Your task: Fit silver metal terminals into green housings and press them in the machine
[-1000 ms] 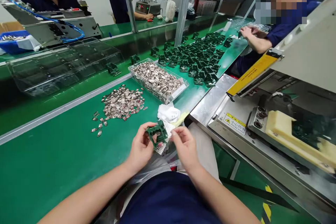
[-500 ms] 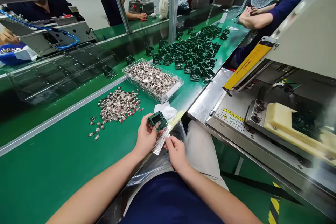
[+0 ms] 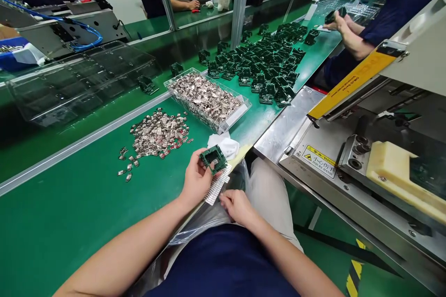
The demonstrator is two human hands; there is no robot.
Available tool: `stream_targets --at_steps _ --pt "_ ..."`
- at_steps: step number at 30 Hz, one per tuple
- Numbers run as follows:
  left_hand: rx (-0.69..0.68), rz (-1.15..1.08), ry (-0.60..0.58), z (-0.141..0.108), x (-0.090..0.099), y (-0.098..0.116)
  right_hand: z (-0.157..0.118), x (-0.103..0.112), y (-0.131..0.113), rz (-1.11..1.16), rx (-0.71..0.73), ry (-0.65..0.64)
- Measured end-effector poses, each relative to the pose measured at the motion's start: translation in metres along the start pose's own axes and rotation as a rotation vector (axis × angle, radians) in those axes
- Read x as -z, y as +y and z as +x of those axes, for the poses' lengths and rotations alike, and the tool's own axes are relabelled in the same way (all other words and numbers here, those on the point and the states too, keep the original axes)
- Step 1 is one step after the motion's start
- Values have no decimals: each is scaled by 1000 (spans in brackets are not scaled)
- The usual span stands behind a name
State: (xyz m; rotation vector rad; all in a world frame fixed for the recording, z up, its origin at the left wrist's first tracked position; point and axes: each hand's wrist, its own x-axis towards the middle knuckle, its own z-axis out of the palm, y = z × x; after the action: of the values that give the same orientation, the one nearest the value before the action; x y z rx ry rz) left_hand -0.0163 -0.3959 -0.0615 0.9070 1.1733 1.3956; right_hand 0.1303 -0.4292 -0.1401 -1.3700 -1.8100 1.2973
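Observation:
My left hand (image 3: 195, 180) is closed around a dark green circuit-board part (image 3: 220, 161) with a square dark recess, its thumb over the near edge. Beneath that part, the same hand also steadies a sheet of small white labels (image 3: 216, 188). Just off the sheet's lower right side, my right hand (image 3: 239, 206) is closed in a pinch. Whatever lies between its fingertips is too small to make out. Beyond both hands, a crumpled white cloth (image 3: 228, 147) rests on the green work surface, near a yellowish sheet (image 3: 243, 153).
A clear tray (image 3: 228, 123) brims with small metal pieces; a loose metal pile (image 3: 156, 134) lies to its left. Many dark green parts (image 3: 268, 62) cover the bench behind. A machine with a yellow bar (image 3: 351, 86) stands right. A co-worker's hands (image 3: 343, 28) hold a dark part.
My right hand has moved slightly down, away from the label sheet's edge. My left hand keeps its hold. The view has tilted down a little, and the co-worker at right now holds a dark part.

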Motion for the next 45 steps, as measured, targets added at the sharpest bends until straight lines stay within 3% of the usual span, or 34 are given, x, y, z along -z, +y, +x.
stream_targets --at_steps 3,6,10,14,21,29,33,35,38,41,43,45 --pt "11 -19 -13 -1 0 1 -3 14 -1 -103 -100 -73" --pt "14 -36 -36 -1 1 3 -7 38 -24 -119 -115 -13" --pt "-33 -22 -116 -3 1 4 -1 67 -70 -28 110 217" --pt "-102 64 -160 -5 5 0 17 66 -96 23 293 325" --pt "-211 199 -198 -6 11 -6 32 39 -93 62 264 373" --pt "-203 212 -173 -9 10 -4 34 41 -99 23 193 378" --pt "-214 228 -168 -10 11 -3 35 37 -97 161 180 444" --pt "-213 215 -197 -10 12 -2 34 39 -95 261 167 413" --pt "-172 190 -226 -8 12 0 26 54 -92 317 160 350" --pt "-131 192 -247 -9 7 3 8 80 -90 242 276 270" --pt "-141 215 -336 -12 -4 9 -11 100 -90 161 405 169" --pt "-148 247 -513 -15 -22 18 -34 121 -88 93 502 123"
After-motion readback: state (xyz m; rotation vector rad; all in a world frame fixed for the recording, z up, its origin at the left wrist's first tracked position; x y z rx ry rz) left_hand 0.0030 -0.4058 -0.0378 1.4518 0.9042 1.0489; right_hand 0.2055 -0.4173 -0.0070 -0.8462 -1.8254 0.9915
